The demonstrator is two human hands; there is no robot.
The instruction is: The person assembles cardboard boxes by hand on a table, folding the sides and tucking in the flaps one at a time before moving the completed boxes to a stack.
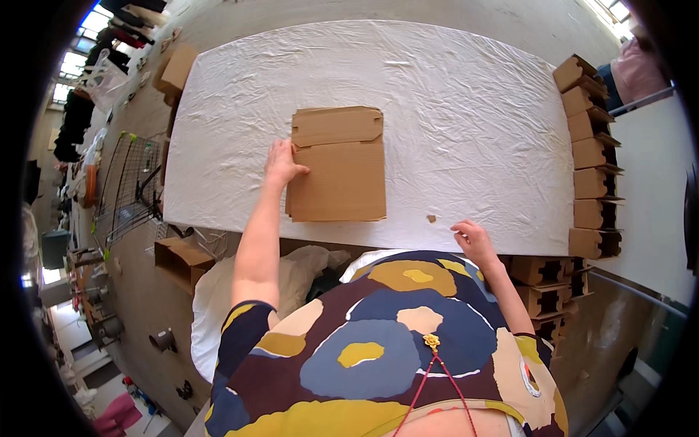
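Note:
A stack of flattened brown cardboard boxes (338,178) lies on the white-covered table, its sheets slightly uneven at the edges. My left hand (282,163) grips the stack's left edge, thumb over the top sheet and fingers along the side; part of the fingers is hidden. Over the table's near edge, to the right of the stack, my right hand (473,240) hovers with loosely bent fingers and nothing visible in them. A small torn cardboard scrap (432,218) rests on the cloth just left of that hand, apart from it.
Folded cardboard boxes (595,184) line the table's right edge, with more boxes (547,298) stacked below. A wire cart (131,191) and an open carton (182,261) stand at the left. Wrinkled white cloth (466,124) covers the table. A person in pink (639,73) is at the far right.

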